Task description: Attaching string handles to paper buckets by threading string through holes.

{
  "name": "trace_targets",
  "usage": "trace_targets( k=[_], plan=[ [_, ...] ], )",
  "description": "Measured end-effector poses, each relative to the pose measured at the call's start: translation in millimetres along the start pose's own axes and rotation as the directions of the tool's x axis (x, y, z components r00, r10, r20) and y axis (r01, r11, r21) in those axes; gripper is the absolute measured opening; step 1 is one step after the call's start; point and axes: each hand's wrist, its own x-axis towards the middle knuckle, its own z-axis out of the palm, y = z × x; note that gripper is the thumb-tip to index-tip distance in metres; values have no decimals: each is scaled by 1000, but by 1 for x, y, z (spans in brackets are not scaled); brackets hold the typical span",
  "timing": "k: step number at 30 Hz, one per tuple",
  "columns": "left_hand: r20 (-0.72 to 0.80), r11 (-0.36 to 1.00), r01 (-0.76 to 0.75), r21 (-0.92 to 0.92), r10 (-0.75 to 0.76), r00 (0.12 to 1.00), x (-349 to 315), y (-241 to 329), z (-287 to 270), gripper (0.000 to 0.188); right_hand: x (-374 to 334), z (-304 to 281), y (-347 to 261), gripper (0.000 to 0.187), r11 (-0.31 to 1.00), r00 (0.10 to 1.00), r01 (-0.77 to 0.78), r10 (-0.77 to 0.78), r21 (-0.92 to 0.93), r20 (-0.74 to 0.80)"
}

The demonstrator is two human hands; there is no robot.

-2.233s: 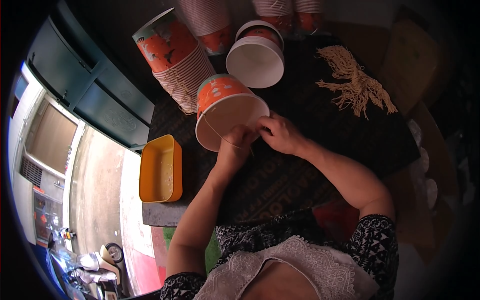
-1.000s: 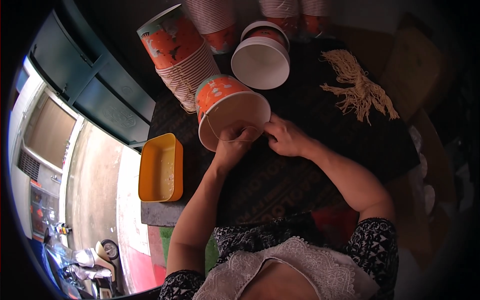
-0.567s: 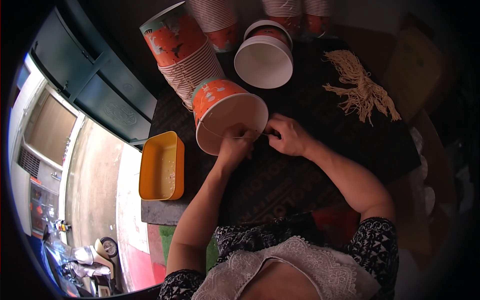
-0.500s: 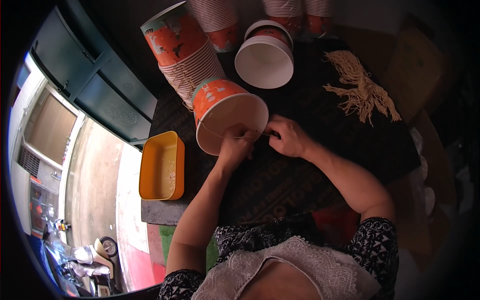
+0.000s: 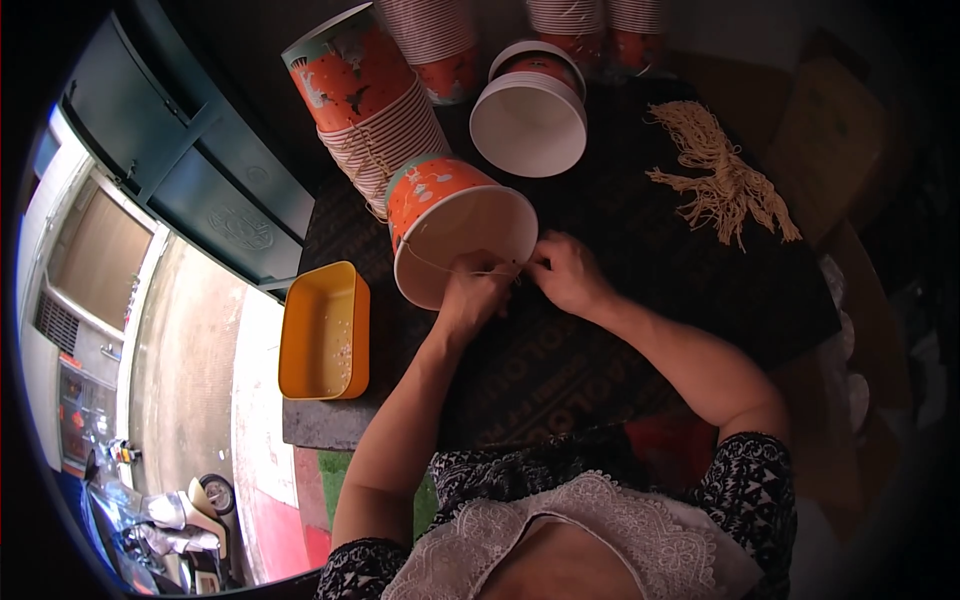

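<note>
Opening toward the near edge of the surface (image 5: 640, 270), left of centre, an orange paper bucket (image 5: 462, 224) seems light, stiff but crushable, best held by its rim, where the left hand (image 5: 473, 293) curls inside, grip hidden, and the right hand (image 5: 567, 276) apparently pinches cord (image 5: 427, 259).

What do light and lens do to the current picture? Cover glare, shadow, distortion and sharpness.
Head view: glare washes out the pavement strip outside; head view: the black table sinks into shadow on its right; head view: the lens bows the teal door; head view: the left hand has fingertips hard to make out against the orange tub and its shaded inside.
</note>
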Motion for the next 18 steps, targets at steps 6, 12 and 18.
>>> trace_targets(
  k=[6, 12, 18],
  plan=[
    [15, 1000, -6, -13, 7, 1000, -4, 4, 0, 18, 0, -4, 0, 6, 997, 1000, -14, 16, 78, -22],
    [40, 999, 2, -54, 0, 999, -6, 6, -7, 19, 2, -11, -5, 10, 995, 998, -47, 43, 87, 51],
    [9, 994, -1, -108, 2, 1000, -5, 3, -5, 17, 3, -12, 2, 11, 996, 997, 35, -40, 77, 59]
  ],
)
